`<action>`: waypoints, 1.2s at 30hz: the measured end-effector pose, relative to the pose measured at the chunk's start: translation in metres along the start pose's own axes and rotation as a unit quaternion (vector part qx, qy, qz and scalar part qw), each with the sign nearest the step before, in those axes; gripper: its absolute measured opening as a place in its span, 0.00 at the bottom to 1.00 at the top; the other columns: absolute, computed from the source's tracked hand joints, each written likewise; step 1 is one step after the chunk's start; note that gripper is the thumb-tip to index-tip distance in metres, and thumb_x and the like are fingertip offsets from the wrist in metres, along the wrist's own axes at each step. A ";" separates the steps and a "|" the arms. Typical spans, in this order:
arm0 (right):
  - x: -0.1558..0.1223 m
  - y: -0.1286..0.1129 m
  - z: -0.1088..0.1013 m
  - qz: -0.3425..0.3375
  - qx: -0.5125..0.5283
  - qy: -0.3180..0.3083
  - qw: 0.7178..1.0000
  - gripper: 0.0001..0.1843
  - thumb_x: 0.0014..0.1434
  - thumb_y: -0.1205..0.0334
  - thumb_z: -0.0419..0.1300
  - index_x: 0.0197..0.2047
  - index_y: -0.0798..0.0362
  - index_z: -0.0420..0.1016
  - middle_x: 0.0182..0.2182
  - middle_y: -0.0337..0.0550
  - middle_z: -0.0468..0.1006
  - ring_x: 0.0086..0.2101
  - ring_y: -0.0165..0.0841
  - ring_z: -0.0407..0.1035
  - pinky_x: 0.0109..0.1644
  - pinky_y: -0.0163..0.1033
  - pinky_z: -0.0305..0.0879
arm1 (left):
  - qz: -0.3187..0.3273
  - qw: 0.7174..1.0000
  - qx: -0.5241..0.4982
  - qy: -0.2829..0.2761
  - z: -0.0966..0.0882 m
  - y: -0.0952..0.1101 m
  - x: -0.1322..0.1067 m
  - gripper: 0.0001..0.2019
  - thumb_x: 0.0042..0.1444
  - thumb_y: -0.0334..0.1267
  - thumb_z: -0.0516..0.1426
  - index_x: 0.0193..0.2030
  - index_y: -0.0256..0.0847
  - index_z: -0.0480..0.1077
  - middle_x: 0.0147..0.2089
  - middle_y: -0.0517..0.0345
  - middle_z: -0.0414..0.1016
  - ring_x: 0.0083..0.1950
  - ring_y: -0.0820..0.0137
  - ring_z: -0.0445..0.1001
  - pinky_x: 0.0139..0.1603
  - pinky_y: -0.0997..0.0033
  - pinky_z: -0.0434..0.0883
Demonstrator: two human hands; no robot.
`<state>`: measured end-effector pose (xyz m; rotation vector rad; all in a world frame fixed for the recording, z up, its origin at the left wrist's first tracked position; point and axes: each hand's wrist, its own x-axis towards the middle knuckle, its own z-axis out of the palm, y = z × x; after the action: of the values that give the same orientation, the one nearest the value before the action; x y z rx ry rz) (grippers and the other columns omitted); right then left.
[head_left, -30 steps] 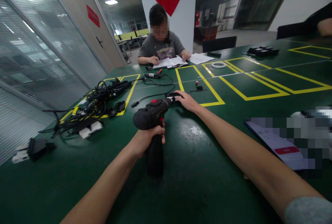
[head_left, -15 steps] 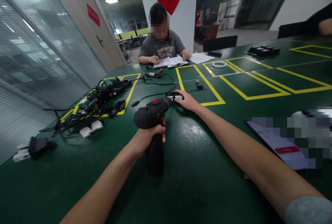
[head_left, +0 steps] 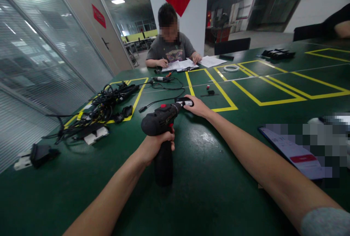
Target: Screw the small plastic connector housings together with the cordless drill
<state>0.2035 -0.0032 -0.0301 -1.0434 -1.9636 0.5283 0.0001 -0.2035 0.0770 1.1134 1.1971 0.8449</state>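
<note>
My left hand (head_left: 157, 146) is closed round the grip of a black cordless drill (head_left: 160, 119), its fingers by the red trigger. The drill points away from me, and its bit end meets a small black-and-white block (head_left: 187, 102). My right hand (head_left: 197, 106) is closed on the far side of that block, thumb and fingers pinching it on the green table. The exact kind of the block cannot be made out. Just beyond the drill lies a thin black cable with a plug (head_left: 142, 109) at its near end.
Tangled black cables (head_left: 106, 101) fill the left side, with a black-and-white part (head_left: 35, 156) nearer me. A phone (head_left: 292, 152) lies at the right. Small black pieces (head_left: 210, 92) and a white tape ring (head_left: 231, 68) sit farther off. A person (head_left: 171, 48) writes opposite.
Almost nothing differs. My right hand's fingers have shifted very slightly on the block, while the drill stays in place against it.
</note>
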 end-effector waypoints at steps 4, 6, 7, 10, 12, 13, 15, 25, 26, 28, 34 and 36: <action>0.000 0.001 0.001 0.002 -0.006 0.005 1.000 0.27 0.55 0.59 0.62 0.58 0.54 0.71 0.54 0.51 0.76 0.53 0.45 0.71 0.60 0.50 0.64 | 0.001 1.000 0.002 0.000 0.000 0.000 0.000 0.11 0.44 0.35 0.61 0.35 0.36 0.68 0.24 0.61 0.71 0.23 0.74 0.70 0.28 0.73 0.65; 0.000 0.001 0.001 0.003 -0.005 0.006 1.000 0.27 0.55 0.59 0.62 0.58 0.54 0.71 0.54 0.51 0.76 0.52 0.45 0.71 0.60 0.50 0.64 | 0.000 1.000 0.000 -0.002 0.000 0.000 -0.001 0.11 0.43 0.35 0.61 0.35 0.36 0.68 0.25 0.61 0.71 0.23 0.74 0.70 0.28 0.73 0.65; 0.000 0.001 0.001 0.002 -0.003 0.006 1.000 0.27 0.55 0.59 0.62 0.58 0.55 0.71 0.54 0.52 0.76 0.52 0.45 0.71 0.61 0.50 0.64 | -0.001 1.000 0.000 -0.002 0.000 0.000 -0.001 0.11 0.43 0.35 0.61 0.35 0.36 0.68 0.25 0.61 0.71 0.23 0.74 0.70 0.29 0.73 0.65; 0.000 0.001 0.001 -0.002 0.001 0.000 1.000 0.27 0.56 0.59 0.61 0.58 0.55 0.71 0.54 0.51 0.76 0.52 0.45 0.70 0.61 0.50 0.63 | 0.000 1.000 0.005 -0.002 0.000 0.000 -0.001 0.11 0.43 0.36 0.61 0.34 0.36 0.68 0.25 0.61 0.70 0.23 0.74 0.70 0.29 0.73 0.65; 0.000 0.001 0.001 0.000 0.001 -0.001 1.000 0.27 0.56 0.58 0.61 0.58 0.53 0.71 0.54 0.50 0.76 0.52 0.44 0.70 0.61 0.50 0.64 | 0.001 1.000 0.009 0.001 0.000 0.000 0.000 0.11 0.43 0.36 0.61 0.34 0.37 0.67 0.25 0.61 0.70 0.23 0.74 0.70 0.29 0.73 0.65; 0.000 0.002 0.001 0.002 0.001 -0.002 1.000 0.27 0.56 0.58 0.62 0.59 0.53 0.71 0.54 0.50 0.76 0.52 0.44 0.70 0.61 0.50 0.64 | 0.000 1.000 0.009 0.003 0.000 0.000 0.000 0.11 0.43 0.36 0.61 0.34 0.37 0.67 0.25 0.61 0.70 0.23 0.74 0.70 0.29 0.73 0.65; 0.000 0.002 0.001 0.004 0.000 0.000 1.000 0.27 0.56 0.58 0.62 0.59 0.52 0.71 0.54 0.50 0.76 0.52 0.44 0.70 0.61 0.50 0.63 | -0.003 1.000 0.005 0.004 0.000 0.001 0.000 0.11 0.42 0.36 0.61 0.34 0.37 0.67 0.25 0.62 0.70 0.23 0.74 0.70 0.28 0.72 0.65; 0.001 0.005 0.003 0.000 -0.002 0.004 1.000 0.28 0.55 0.59 0.62 0.59 0.54 0.70 0.54 0.51 0.76 0.53 0.45 0.70 0.62 0.51 0.63 | -0.004 1.000 0.000 0.006 0.001 0.001 -0.002 0.11 0.42 0.36 0.61 0.34 0.36 0.68 0.25 0.62 0.70 0.23 0.75 0.69 0.29 0.73 0.64; 0.002 0.006 0.003 -0.001 -0.001 0.003 1.000 0.28 0.55 0.58 0.62 0.59 0.54 0.70 0.54 0.51 0.76 0.53 0.45 0.70 0.62 0.51 0.63 | -0.004 1.000 0.002 0.007 0.001 0.001 -0.002 0.11 0.42 0.36 0.61 0.34 0.36 0.68 0.25 0.61 0.70 0.23 0.75 0.69 0.28 0.74 0.64; 0.002 0.006 0.003 -0.002 -0.001 0.003 1.000 0.28 0.56 0.58 0.62 0.59 0.55 0.71 0.54 0.52 0.76 0.53 0.45 0.70 0.62 0.51 0.63 | -0.002 1.000 0.004 0.008 0.002 0.001 -0.002 0.11 0.43 0.36 0.61 0.34 0.36 0.68 0.24 0.61 0.70 0.22 0.75 0.69 0.28 0.74 0.63; 0.001 0.006 0.004 0.005 -0.008 0.011 1.000 0.27 0.56 0.58 0.62 0.59 0.54 0.70 0.56 0.51 0.75 0.54 0.44 0.70 0.62 0.50 0.63 | 0.000 1.000 0.003 0.002 0.001 0.001 -0.002 0.11 0.42 0.36 0.61 0.33 0.37 0.68 0.24 0.61 0.70 0.22 0.74 0.69 0.28 0.73 0.65; 0.001 0.006 0.004 0.007 -0.008 0.009 1.000 0.28 0.56 0.58 0.62 0.60 0.54 0.70 0.56 0.51 0.75 0.55 0.44 0.70 0.63 0.50 0.63 | 0.003 1.000 0.001 0.001 0.001 0.001 -0.001 0.11 0.42 0.36 0.61 0.33 0.36 0.68 0.25 0.61 0.70 0.23 0.74 0.70 0.29 0.73 0.65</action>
<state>0.2027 0.0010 -0.0356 -1.0684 -1.9485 0.5100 0.0008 -0.2046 0.0787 1.1180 1.1972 0.8503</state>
